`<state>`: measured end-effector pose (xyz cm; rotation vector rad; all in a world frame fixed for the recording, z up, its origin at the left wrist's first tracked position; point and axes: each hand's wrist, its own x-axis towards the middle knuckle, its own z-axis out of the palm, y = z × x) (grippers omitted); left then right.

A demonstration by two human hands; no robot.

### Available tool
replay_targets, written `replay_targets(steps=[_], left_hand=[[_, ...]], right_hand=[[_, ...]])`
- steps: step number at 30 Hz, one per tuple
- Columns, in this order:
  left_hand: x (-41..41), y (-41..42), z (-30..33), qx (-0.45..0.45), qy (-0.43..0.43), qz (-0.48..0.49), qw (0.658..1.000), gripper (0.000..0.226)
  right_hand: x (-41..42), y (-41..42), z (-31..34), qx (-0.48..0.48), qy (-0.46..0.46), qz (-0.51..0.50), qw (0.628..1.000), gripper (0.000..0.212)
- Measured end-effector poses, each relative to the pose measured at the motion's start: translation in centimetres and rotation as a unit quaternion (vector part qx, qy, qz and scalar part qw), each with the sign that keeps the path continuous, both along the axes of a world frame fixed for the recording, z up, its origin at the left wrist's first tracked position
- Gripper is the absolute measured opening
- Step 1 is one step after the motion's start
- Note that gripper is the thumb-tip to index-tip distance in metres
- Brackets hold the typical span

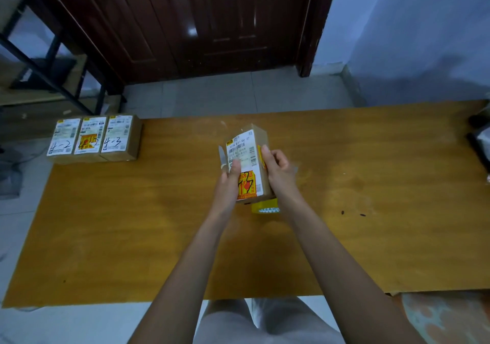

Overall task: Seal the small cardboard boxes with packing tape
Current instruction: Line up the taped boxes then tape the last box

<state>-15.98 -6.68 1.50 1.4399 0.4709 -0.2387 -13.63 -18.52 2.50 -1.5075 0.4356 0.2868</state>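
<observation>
A small cardboard box [248,153] with a white shipping label and a yellow-red sticker is held tilted above the middle of the wooden table [132,224]. My left hand [229,182] grips its left side, thumb across the label. My right hand [278,167] grips its right edge with curled fingers. A strip of clear tape [222,155] sticks out at the box's left side. A yellow tape roll [265,207] lies on the table just under the box's near end.
Three labelled small boxes [95,139] stand side by side at the table's far left corner. Dark objects [480,137] sit at the right edge. Beyond the table are a tiled floor, a dark wooden door and a metal-framed shelf at left.
</observation>
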Motion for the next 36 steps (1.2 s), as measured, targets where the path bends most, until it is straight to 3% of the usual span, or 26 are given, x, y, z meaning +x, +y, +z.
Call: replay_targets(steps=[4, 7, 9, 13, 17, 22, 30, 33, 36], left_hand=[[0.1, -0.3, -0.5, 0.065, -0.007, 0.02, 0.998, 0.021], [0.4, -0.5, 0.4, 0.034, -0.016, 0.027, 0.999, 0.006], [0.7, -0.7, 1.0, 0.079, -0.016, 0.018, 0.997, 0.013], [0.5, -0.8, 0.9, 0.314, 0.011, -0.01, 0.949, 0.046], [-0.8, -0.8, 0.7, 0.351, -0.052, -0.014, 0.935, 0.051], [-1.3, -0.9, 0.9, 0.426, -0.073, -0.028, 0.901, 0.051], [-1.2, -0.1, 1.4, 0.357, -0.062, -0.04, 0.931, 0.06], [-0.9, 0.8, 1.9, 0.187, -0.007, -0.075, 0.979, 0.063], [-0.7, 2.4, 2.1, 0.084, 0.03, -0.116, 0.989, 0.047]], right_hand=[[-0.1, -0.7, -0.3, -0.031, 0.014, 0.01, 0.999, 0.04], [-0.2, -0.4, 0.5, -0.085, -0.005, 0.018, 0.996, 0.064], [-0.7, 0.1, 1.1, -0.142, -0.039, 0.042, 0.988, 0.081], [-1.0, 0.6, 1.1, -0.226, -0.057, 0.059, 0.971, 0.053], [-1.5, 0.5, 0.4, -0.236, -0.082, 0.054, 0.967, 0.043], [-2.6, 0.9, 0.0, -0.252, -0.099, 0.008, 0.963, 0.052], [-3.4, 0.2, 0.0, -0.177, -0.069, 0.03, 0.981, 0.054], [-2.7, -0.8, 0.0, -0.078, -0.022, 0.082, 0.993, 0.042], [-1.6, -1.3, 0.1, 0.023, 0.034, 0.086, 0.995, 0.054]])
